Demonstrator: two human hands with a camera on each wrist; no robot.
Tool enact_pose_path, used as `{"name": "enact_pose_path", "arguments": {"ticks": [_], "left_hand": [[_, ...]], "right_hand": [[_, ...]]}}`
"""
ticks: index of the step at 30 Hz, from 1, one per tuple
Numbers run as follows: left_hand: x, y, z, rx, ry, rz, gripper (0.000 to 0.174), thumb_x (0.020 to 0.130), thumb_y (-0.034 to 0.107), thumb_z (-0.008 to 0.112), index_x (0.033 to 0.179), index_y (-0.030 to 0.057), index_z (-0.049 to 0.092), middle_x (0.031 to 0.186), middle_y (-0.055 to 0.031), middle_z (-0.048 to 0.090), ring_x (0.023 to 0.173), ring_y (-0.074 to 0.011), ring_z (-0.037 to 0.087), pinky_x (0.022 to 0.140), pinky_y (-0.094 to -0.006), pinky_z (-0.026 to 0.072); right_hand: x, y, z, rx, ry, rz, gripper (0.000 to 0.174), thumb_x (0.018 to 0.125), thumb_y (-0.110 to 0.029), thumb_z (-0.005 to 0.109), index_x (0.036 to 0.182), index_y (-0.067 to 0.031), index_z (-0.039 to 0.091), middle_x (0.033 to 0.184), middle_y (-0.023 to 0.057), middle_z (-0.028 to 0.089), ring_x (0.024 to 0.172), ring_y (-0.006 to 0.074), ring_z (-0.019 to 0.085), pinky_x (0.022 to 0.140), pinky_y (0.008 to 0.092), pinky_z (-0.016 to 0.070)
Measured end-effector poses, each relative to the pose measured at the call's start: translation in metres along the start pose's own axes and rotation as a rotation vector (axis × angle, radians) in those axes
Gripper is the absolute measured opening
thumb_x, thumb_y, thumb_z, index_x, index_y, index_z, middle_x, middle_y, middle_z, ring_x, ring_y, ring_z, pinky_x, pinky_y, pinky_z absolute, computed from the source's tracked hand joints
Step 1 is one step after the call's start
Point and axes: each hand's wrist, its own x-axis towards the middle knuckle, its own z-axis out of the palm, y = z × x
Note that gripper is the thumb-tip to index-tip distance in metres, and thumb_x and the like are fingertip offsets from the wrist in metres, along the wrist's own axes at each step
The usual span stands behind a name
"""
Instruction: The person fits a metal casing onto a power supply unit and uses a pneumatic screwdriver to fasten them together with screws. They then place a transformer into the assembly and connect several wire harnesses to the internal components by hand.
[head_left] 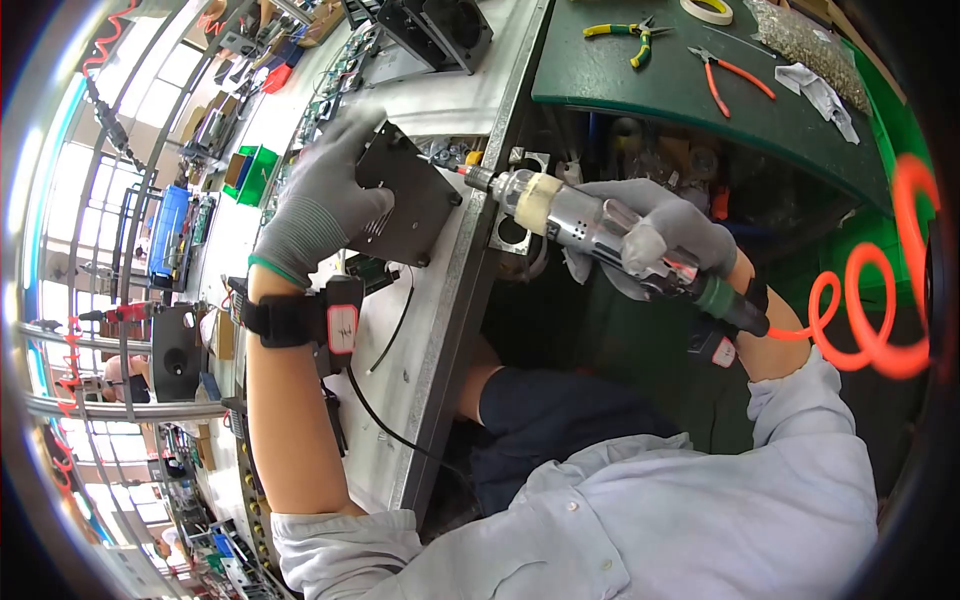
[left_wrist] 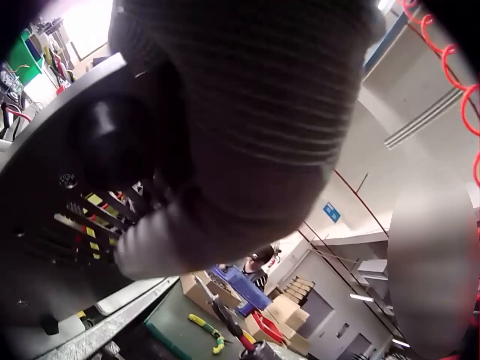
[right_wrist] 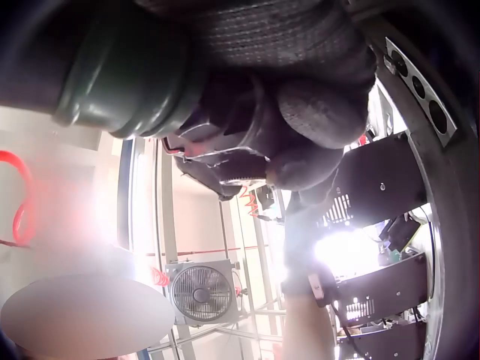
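In the head view my gloved left hand (head_left: 325, 200) holds a black metal panel (head_left: 412, 195) with small slots, tilted up over the bench, its thumb across the near face. The left wrist view shows the same slotted panel (left_wrist: 45, 232) close up, a fingertip by the slots. My gloved right hand (head_left: 690, 235) grips a pneumatic screwdriver (head_left: 575, 218) with its fingers wrapped round the body. The driver lies nearly level, its red-collared tip pointing at the panel's right edge. A red coiled hose (head_left: 860, 300) runs from its rear end.
A metal-edged bench (head_left: 385, 440) lies under the panel, with a black cable (head_left: 400, 325) on it. On a green mat (head_left: 640, 85) lie yellow-handled cutters (head_left: 640, 45) and red-handled pliers (head_left: 735, 80). A green bin (head_left: 255, 175) stands beyond the left hand.
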Motion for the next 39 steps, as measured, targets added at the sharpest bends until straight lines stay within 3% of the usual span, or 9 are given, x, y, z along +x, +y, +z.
{"name": "enact_pose_path", "arguments": {"ticks": [1,4,10,12,16,21,31,33,39], "left_hand": [[0.004,-0.007,0.004,-0.117,-0.144,-0.050,0.063,0.069,0.013,0.068,0.129,0.0020,0.055,0.132,-0.0137,0.053,0.120,-0.0327,0.052,0.105,-0.0376,0.0397],[0.007,-0.012,0.009,-0.368,-0.192,-0.176,0.064,0.070,0.014,0.065,0.131,-0.0019,0.053,0.131,-0.0141,0.052,0.119,-0.0313,0.053,0.105,-0.0358,0.0400],[0.013,-0.003,0.006,-0.150,-0.256,-0.227,0.064,0.070,0.013,0.065,0.130,-0.0039,0.053,0.130,-0.0125,0.052,0.115,-0.0257,0.055,0.100,-0.0329,0.0426],[0.014,-0.007,0.009,-0.435,-0.267,-0.297,0.063,0.071,0.012,0.064,0.131,-0.0039,0.052,0.127,-0.0132,0.054,0.113,-0.0252,0.056,0.098,-0.0327,0.0432],[0.017,0.000,0.006,-0.451,-0.305,-0.367,0.044,0.071,0.006,0.059,0.115,-0.0012,0.059,0.095,-0.0044,0.063,0.087,-0.0126,0.059,0.083,-0.0257,0.0474],[0.013,0.005,0.005,-0.495,-0.259,-0.370,0.041,0.072,0.010,0.059,0.112,-0.0008,0.062,0.091,-0.0040,0.065,0.085,-0.0109,0.059,0.081,-0.0249,0.0478],[0.015,0.006,0.008,-0.418,-0.286,-0.389,0.055,0.071,0.005,0.056,0.126,0.0005,0.056,0.107,-0.0065,0.061,0.096,-0.0137,0.057,0.090,-0.0263,0.0454],[0.015,0.003,0.009,-0.408,-0.248,-0.336,0.056,0.072,0.009,0.062,0.125,-0.0061,0.055,0.124,-0.0136,0.055,0.101,-0.0192,0.060,0.088,-0.0290,0.0489],[0.014,-0.005,0.013,-0.310,-0.196,-0.329,0.055,0.070,0.003,0.056,0.125,-0.0008,0.057,0.116,-0.0056,0.054,0.102,-0.0144,0.055,0.093,-0.0259,0.0443]], "right_hand": [[0.004,-0.001,0.000,-0.015,-0.001,-0.008,0.085,0.053,-0.031,0.071,0.123,0.0117,0.048,0.090,0.0186,0.065,0.048,0.0142,0.059,0.041,0.0217,0.0483],[0.010,-0.001,0.001,-0.039,0.010,0.010,0.085,0.054,-0.033,0.070,0.124,0.0104,0.049,0.089,0.0164,0.065,0.049,0.0134,0.059,0.042,0.0224,0.0483],[0.017,0.005,-0.002,-0.002,0.017,0.024,0.085,0.054,-0.033,0.070,0.124,0.0105,0.049,0.090,0.0165,0.065,0.051,0.0140,0.060,0.043,0.0227,0.0492],[0.019,0.011,-0.006,0.002,0.007,0.009,0.085,0.054,-0.032,0.070,0.124,0.0109,0.049,0.090,0.0171,0.065,0.052,0.0144,0.060,0.043,0.0229,0.0496],[0.023,0.014,-0.007,0.017,0.025,-0.006,0.083,0.055,-0.029,0.071,0.123,0.0120,0.048,0.092,0.0195,0.064,0.054,0.0154,0.061,0.043,0.0231,0.0502],[0.026,0.026,-0.019,0.202,-0.090,-0.075,0.085,0.056,-0.024,0.073,0.127,0.0126,0.045,0.093,0.0209,0.065,0.059,0.0164,0.064,0.041,0.0226,0.0501],[0.028,0.025,-0.023,0.203,-0.056,0.022,0.092,0.057,-0.018,0.076,0.134,0.0147,0.038,0.093,0.0228,0.065,0.059,0.0188,0.065,0.041,0.0251,0.0520],[0.029,0.024,-0.024,0.211,-0.062,0.023,0.093,0.057,-0.018,0.077,0.134,0.0149,0.037,0.092,0.0235,0.065,0.059,0.0192,0.066,0.041,0.0253,0.0524],[0.033,0.032,-0.028,0.266,-0.057,0.002,0.097,0.058,-0.021,0.081,0.135,0.0152,0.035,0.092,0.0256,0.064,0.056,0.0199,0.065,0.041,0.0254,0.0529]]}}
